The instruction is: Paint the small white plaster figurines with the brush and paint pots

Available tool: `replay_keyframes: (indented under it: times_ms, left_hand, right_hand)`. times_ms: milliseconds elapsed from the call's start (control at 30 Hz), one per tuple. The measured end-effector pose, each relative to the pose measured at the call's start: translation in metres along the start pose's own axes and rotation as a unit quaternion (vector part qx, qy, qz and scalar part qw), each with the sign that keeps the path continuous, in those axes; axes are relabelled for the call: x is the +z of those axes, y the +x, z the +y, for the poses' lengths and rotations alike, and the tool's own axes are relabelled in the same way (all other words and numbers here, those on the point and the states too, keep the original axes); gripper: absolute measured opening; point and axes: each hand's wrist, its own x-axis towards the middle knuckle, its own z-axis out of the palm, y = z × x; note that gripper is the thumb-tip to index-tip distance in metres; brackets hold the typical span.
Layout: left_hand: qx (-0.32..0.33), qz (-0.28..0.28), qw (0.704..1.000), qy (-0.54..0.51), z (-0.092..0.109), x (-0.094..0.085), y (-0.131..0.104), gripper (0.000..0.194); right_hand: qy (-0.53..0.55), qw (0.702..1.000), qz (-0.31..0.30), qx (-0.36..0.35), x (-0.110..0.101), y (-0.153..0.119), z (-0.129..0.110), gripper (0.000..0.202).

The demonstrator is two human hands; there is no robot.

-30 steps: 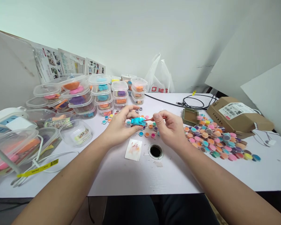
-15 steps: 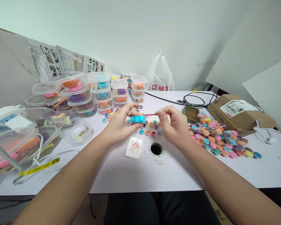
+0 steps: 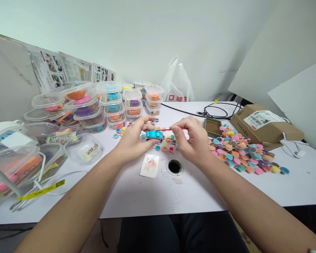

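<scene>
Held between the thumb and fingers of my left hand point(image 3: 137, 138) is a small blue toy car point(image 3: 154, 134), lifted above the table. My right hand point(image 3: 192, 140) pinches a thin red paintbrush point(image 3: 175, 129) lying nearly level, its tip pointing left at the car's upper right side. Whether the tip touches the car I cannot tell. Below and behind my hands, small paint pots point(image 3: 164, 149) in several colours are scattered about. A white paper tissue point(image 3: 149, 166) with orange and brown stains lies just in front of my left hand.
Stacked clear plastic tubs point(image 3: 113, 109) with coloured pieces fill the left back. A heap of paint pots point(image 3: 247, 154) lies at the right, near a cardboard box point(image 3: 265, 124) and an olive tray point(image 3: 212, 128). The table has a round cable hole point(image 3: 174, 167).
The red brush has shifted slightly left, with its tip closer to the car. The whole view has moved a little; both hands keep their grip.
</scene>
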Motion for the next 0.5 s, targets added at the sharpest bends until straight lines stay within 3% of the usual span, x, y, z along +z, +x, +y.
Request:
replay_keyframes:
  times_ms: [500]
  left_hand:
    - [0.042, 0.045, 0.997, 0.040, -0.0033, 0.0005, 0.0009, 0.053]
  right_hand:
    - [-0.047, 0.999, 0.001, 0.010, 0.0052, -0.0028, -0.0037, 0.017]
